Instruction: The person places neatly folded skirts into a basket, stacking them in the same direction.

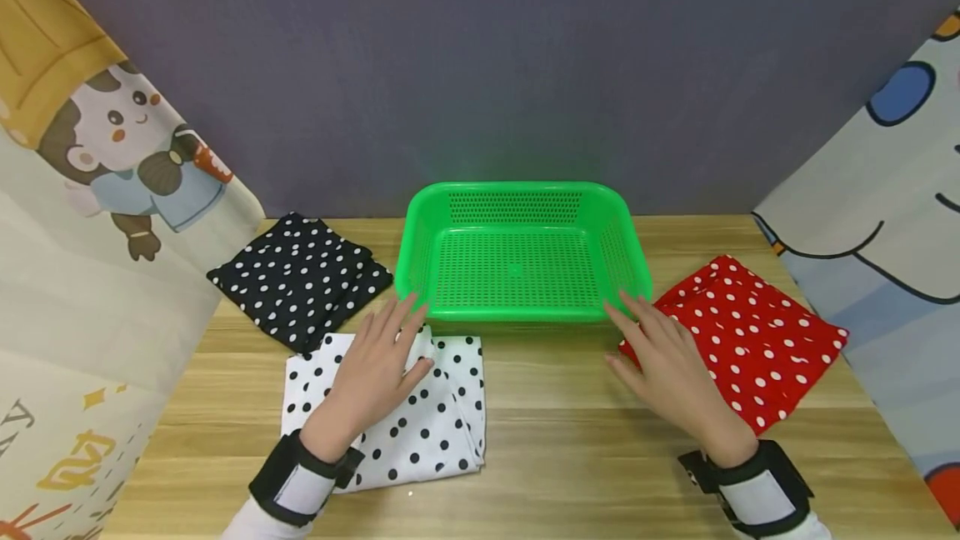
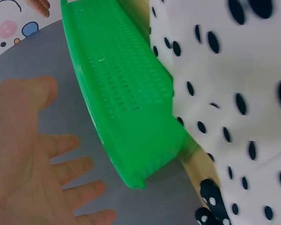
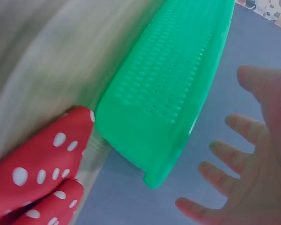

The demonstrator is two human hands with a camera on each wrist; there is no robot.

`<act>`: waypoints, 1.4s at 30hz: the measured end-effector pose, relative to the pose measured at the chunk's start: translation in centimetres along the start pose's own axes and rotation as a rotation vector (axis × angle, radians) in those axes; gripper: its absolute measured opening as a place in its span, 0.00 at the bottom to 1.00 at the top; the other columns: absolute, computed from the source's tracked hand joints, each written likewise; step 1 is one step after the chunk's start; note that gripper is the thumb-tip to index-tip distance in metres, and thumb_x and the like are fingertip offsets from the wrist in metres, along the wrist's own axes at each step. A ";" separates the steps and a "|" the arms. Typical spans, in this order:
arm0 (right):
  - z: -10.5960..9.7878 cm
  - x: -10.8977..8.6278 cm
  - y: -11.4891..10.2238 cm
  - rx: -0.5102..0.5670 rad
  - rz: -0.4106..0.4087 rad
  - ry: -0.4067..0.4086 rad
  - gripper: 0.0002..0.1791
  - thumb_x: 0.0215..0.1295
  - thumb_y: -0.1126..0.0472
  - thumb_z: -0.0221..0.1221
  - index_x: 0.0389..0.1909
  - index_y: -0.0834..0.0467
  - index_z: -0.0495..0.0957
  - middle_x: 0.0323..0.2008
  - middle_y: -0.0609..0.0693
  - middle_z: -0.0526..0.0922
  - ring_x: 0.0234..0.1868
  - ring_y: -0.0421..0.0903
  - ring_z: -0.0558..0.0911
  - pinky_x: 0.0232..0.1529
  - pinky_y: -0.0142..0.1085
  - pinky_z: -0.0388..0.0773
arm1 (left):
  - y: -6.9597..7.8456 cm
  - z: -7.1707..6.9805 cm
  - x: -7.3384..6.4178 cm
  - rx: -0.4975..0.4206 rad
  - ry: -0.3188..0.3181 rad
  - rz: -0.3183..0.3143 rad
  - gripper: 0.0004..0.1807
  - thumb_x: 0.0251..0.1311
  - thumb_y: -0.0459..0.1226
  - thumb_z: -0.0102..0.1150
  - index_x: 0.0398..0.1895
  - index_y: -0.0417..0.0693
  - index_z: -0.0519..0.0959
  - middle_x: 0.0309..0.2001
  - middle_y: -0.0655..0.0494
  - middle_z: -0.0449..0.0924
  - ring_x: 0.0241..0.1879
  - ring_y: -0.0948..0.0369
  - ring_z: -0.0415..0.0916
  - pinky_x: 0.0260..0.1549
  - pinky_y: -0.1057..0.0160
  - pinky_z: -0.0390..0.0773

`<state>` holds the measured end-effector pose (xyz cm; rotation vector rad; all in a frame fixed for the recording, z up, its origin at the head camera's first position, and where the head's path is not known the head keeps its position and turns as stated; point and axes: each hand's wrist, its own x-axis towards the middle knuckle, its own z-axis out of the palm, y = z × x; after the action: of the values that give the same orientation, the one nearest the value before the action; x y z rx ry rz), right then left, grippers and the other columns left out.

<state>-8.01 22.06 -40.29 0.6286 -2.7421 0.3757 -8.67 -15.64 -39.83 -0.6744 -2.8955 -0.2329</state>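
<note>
A green perforated plastic basket [image 1: 517, 313] sits at the back middle of the wooden table. My left hand [image 1: 375, 373], fingers spread and holding nothing, hovers over a folded white cloth with black dots [image 1: 420, 432], its fingertips overlapping the basket's near left corner in the head view. On the other side my right hand [image 1: 667, 357] is likewise spread with nothing in it, fingertips by the basket's near right corner. A folded red cloth with white dots [image 1: 757, 340] lies partly behind that hand. Both wrist views show the basket's side [image 2: 145, 140] facing straight fingers.
A folded black cloth with white dots [image 1: 300, 273] lies left of the basket, close to the white cloth. Behind the table stands a dark grey wall panel [image 1: 510, 65]. Printed cartoon curtains hang at the left [image 1: 112, 232] and right [image 1: 862, 215].
</note>
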 end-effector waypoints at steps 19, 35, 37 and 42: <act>4.4 -2.1 -3.0 0.084 -0.089 0.049 0.30 0.46 0.58 0.66 0.53 0.61 0.72 0.54 0.59 0.73 0.52 0.57 0.73 0.47 0.52 0.72 | -0.8 1.7 -5.2 0.030 -0.025 -0.085 0.33 0.56 0.48 0.56 0.64 0.44 0.65 0.66 0.43 0.60 0.62 0.44 0.60 0.59 0.44 0.61; 7.2 0.4 -7.7 0.127 -0.173 -0.127 0.28 0.55 0.51 0.62 0.58 0.53 0.71 0.57 0.57 0.72 0.55 0.56 0.73 0.51 0.54 0.71 | -2.8 2.0 -8.5 -0.007 0.015 -0.206 0.32 0.51 0.44 0.62 0.59 0.42 0.70 0.60 0.41 0.66 0.57 0.43 0.65 0.54 0.42 0.65; 7.5 0.7 -8.3 0.131 -0.190 -0.148 0.29 0.55 0.51 0.61 0.59 0.53 0.70 0.58 0.57 0.71 0.56 0.56 0.73 0.51 0.54 0.71 | -3.0 1.9 -8.8 -0.015 0.013 -0.230 0.31 0.51 0.43 0.63 0.59 0.41 0.70 0.60 0.40 0.65 0.57 0.42 0.65 0.53 0.41 0.64; 8.4 1.5 -9.9 0.146 -0.231 -0.210 0.29 0.58 0.50 0.58 0.60 0.51 0.69 0.59 0.56 0.70 0.57 0.54 0.71 0.53 0.52 0.70 | -3.8 1.9 -9.7 -0.006 0.070 -0.243 0.31 0.47 0.40 0.64 0.57 0.38 0.70 0.57 0.37 0.68 0.54 0.41 0.66 0.50 0.40 0.66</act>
<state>-6.72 10.26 -45.69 1.0667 -2.8108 0.4823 -2.02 -22.79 -43.98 -0.3067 -2.9053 -0.2879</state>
